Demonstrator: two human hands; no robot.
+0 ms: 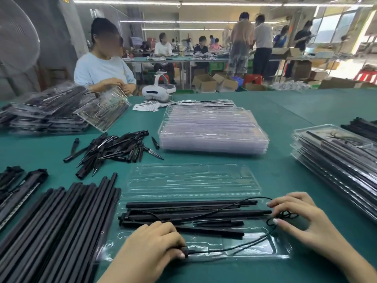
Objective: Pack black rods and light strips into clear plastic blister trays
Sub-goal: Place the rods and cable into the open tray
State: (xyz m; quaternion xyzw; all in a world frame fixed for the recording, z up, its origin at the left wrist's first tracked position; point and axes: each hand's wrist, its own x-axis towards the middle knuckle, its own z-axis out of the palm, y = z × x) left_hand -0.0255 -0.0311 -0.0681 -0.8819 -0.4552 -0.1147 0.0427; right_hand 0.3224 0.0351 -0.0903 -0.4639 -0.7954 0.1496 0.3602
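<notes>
Green covering spreads over the broad worktop (285, 111), and beyond its far edge a lit workshop shows other people seated and standing at long benches. At the far left corner a seated person (102, 68) holds a clear tray above a heap of packed trays (47, 111). A white headset (158, 91) sits near the far edge.

Along the near left edge lies a wide bundle of long black rods (61, 227), and further left are two bagged bundles (18, 188). Near the middle of the worktop stands a neat stack of empty clear trays (212, 129). By the right edge a second stack of filled trays (334, 160) leans outward. Left of the empty stack sprawls a loose pile of short black spikes (114, 148).

At the near edge, in the middle, an open blister tray (255, 250) lies flat with its lid half (191, 178) folded away toward the far side. Black rods and light strips (189, 213) already rest across its compartments, with a thin black cable (234, 249) trailing through the near recess.

The left hand (155, 244) pinches a small black plug (185, 250) on the cable's end at the tray's near left. The right hand (302, 217) has fingers curled round the coiled cable loops (287, 215) at the tray's right end.
</notes>
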